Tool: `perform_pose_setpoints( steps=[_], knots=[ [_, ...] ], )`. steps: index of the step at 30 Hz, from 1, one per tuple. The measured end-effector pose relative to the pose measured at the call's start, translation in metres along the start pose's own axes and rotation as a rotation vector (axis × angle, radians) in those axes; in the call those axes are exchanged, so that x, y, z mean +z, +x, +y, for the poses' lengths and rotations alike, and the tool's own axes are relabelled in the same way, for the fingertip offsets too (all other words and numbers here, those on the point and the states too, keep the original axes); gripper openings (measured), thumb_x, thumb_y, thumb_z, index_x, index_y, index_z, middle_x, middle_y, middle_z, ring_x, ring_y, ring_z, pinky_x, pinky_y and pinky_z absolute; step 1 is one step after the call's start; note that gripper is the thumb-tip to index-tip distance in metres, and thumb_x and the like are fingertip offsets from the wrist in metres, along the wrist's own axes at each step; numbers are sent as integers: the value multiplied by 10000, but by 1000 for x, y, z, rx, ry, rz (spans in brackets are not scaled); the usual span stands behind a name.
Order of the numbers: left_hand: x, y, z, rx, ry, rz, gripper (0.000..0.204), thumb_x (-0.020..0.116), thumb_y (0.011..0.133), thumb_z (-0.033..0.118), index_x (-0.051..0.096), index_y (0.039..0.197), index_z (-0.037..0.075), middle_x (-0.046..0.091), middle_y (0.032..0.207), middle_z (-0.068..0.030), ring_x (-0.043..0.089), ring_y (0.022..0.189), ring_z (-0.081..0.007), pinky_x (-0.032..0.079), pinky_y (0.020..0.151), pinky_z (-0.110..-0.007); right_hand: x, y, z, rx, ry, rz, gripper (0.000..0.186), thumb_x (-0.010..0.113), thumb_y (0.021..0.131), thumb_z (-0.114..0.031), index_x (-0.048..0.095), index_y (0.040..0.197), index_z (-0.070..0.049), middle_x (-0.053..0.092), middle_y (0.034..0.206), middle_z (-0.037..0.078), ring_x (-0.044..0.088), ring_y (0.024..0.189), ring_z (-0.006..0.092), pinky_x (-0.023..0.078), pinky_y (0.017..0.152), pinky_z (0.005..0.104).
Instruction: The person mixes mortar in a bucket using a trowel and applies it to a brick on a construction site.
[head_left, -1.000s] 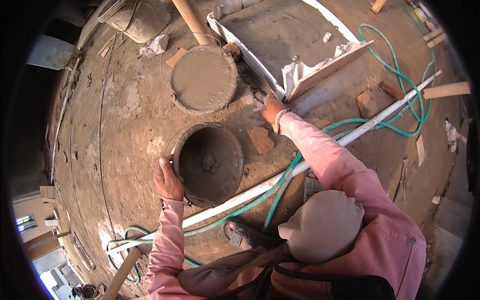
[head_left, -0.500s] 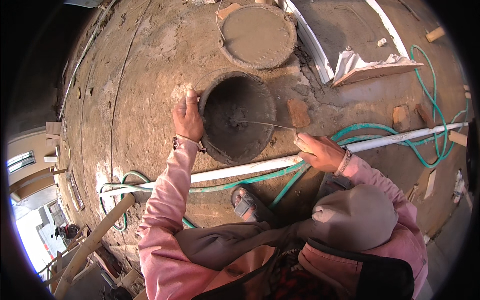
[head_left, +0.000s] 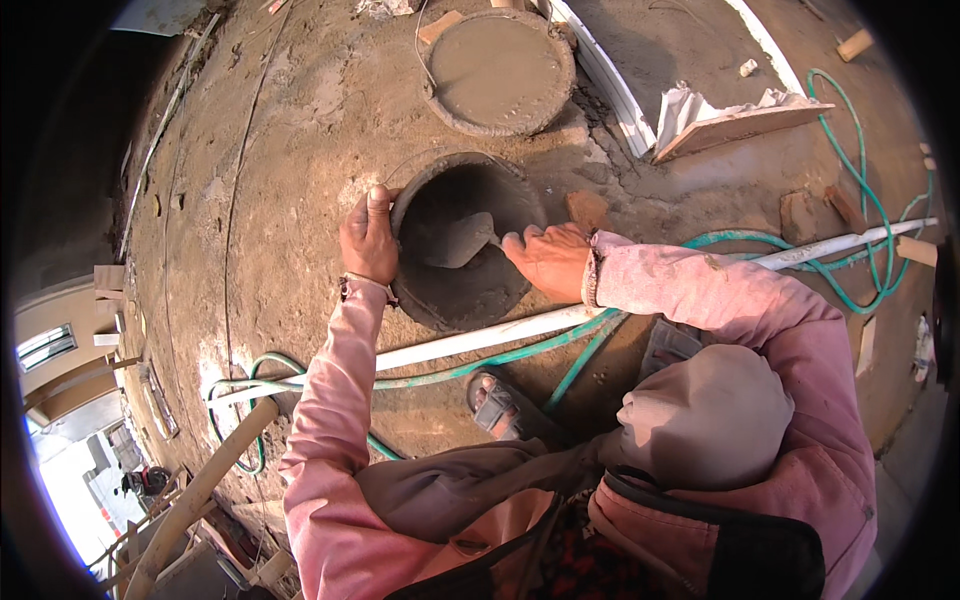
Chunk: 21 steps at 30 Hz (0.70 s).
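My left hand [head_left: 369, 237] grips the left rim of a dark, mud-coated bucket [head_left: 410, 290], thumb up along the edge. My right hand [head_left: 553, 262] is closed round the handle of a trowel [head_left: 458, 240] at the bucket's right rim. The trowel's grey blade lies inside the bucket, its flat face showing. Wet grey mortar coats the inner wall and lies at the bottom, partly hidden by the blade and shadow. Behind it stands a second bucket [head_left: 500, 72], filled almost to the brim with smooth grey slurry.
A white pipe [head_left: 470, 342] and a green hose [head_left: 440, 378] cross the ground between the bucket and my feet. Brick pieces [head_left: 587, 210] lie to the right. A board [head_left: 735, 132] and a white-edged frame stand at far right, a bamboo pole [head_left: 205, 485] at lower left.
My right hand has moved left and forward, bringing the trowel further over the bucket. The blade has turned from edge-on to flat. My left hand stays on the rim.
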<state>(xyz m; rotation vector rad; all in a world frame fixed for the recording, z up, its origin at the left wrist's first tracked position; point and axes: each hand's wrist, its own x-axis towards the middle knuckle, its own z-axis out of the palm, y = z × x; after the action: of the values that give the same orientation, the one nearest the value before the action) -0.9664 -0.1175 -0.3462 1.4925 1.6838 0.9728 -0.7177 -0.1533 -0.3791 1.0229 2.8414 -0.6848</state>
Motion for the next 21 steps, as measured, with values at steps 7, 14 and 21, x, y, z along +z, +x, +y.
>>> perform_pose_setpoints(
  steps=[7, 14, 21],
  knots=[
    [17, 2, 2, 13, -27, -16, 500, 473, 944, 447, 666, 943, -15, 632, 732, -39, 547, 676, -95, 456, 624, -256, 28, -15, -18, -113, -501, 207, 426, 519, 768, -151, 497, 1131, 69, 564, 711, 122, 598, 609, 186, 484, 427, 332],
    [21, -2, 17, 7, 70, 57, 547, 409, 963, 447, 660, 926, -37, 651, 744, -88, 584, 703, -155, 470, 657, -311, 8, -6, 19, 39, -198, 173, 277, 539, 778, -131, 486, 992, 37, 566, 699, 151, 617, 614, 282, 475, 463, 391],
    [22, -2, 18, 43, 27, 60, 495, 453, 957, 420, 654, 897, -29, 637, 714, -80, 564, 678, -138, 462, 636, -297, 71, -17, 4, 229, -146, -2, 326, 543, 782, -113, 477, 1050, 60, 617, 795, 213, 648, 688, 339, 533, 622, 428]
  ],
)
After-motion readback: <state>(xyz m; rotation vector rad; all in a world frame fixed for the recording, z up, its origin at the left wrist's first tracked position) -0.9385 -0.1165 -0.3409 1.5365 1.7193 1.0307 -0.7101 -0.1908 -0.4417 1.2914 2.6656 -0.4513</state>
